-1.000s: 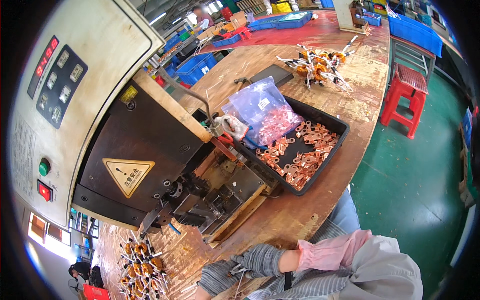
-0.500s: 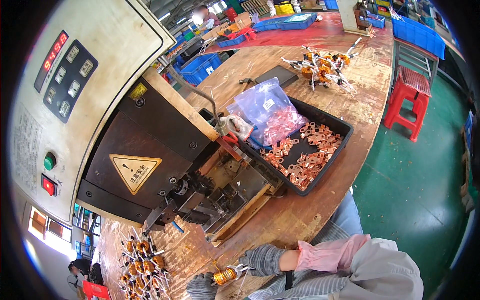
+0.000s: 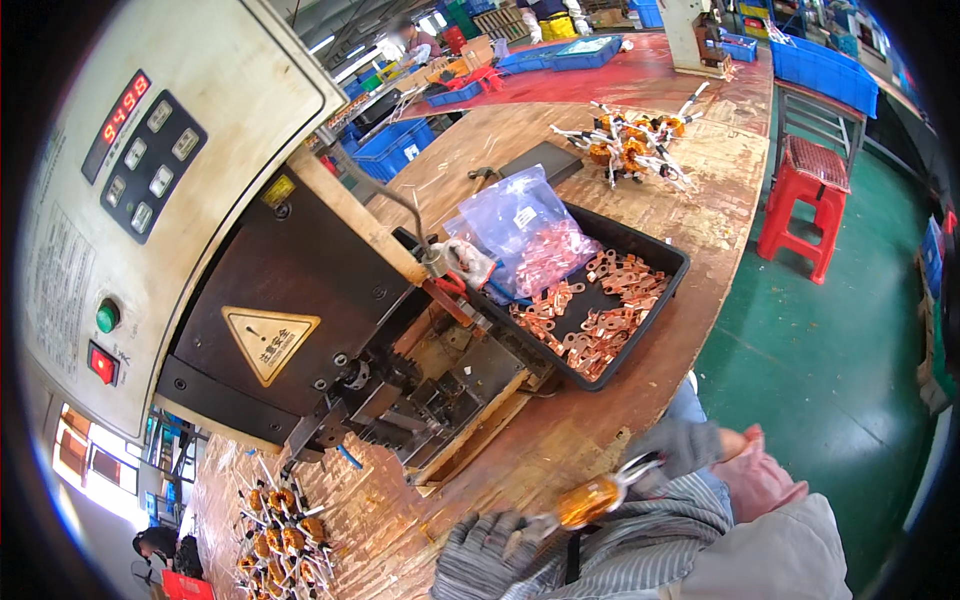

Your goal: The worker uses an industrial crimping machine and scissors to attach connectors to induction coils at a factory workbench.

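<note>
My two hands in grey knit gloves are at the lower edge, over the wooden bench. Between them lies a small copper wire coil (image 3: 588, 500) wrapped in amber tape, with white leads. My left hand (image 3: 480, 555) pinches the coil's near lead. My right hand (image 3: 682, 446) is closed on the white leads at the coil's far end. The coil hangs just in front of the press machine's tooling (image 3: 450, 385).
A black tray (image 3: 672, 256) of loose copper lugs and clear bags (image 3: 530, 235) sits to the right of the press (image 3: 280, 300). Finished coils are piled at the lower left (image 3: 280, 525) and far across the bench (image 3: 640, 145). A red stool (image 3: 805, 200) stands on the green floor.
Both gloved hands have risen into view from the lower edge. The coil has moved up and to the right, and my right hand now grips its leads.
</note>
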Demonstrator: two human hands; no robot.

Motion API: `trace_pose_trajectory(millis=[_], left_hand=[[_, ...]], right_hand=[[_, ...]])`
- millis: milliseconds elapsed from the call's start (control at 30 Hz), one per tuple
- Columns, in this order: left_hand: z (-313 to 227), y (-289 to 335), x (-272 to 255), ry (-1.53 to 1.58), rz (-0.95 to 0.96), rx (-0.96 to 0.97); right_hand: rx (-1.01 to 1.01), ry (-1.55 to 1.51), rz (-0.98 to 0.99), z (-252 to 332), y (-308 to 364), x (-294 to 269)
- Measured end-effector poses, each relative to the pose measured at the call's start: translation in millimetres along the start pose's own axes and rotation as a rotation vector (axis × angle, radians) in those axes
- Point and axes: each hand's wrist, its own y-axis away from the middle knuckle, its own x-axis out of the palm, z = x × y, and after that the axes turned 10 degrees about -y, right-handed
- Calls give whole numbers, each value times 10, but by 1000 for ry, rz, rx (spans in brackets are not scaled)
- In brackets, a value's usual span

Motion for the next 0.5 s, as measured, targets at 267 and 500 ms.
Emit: trace_pose_trajectory(millis=[267,500], left_hand=[[-73,2,252,188,-352,40],[-277,40,953,280,-60,-148]], right_hand=[[10,-289,-690,-807,1599,-708],[-314,-355,-1122,-741,1180,-1428]])
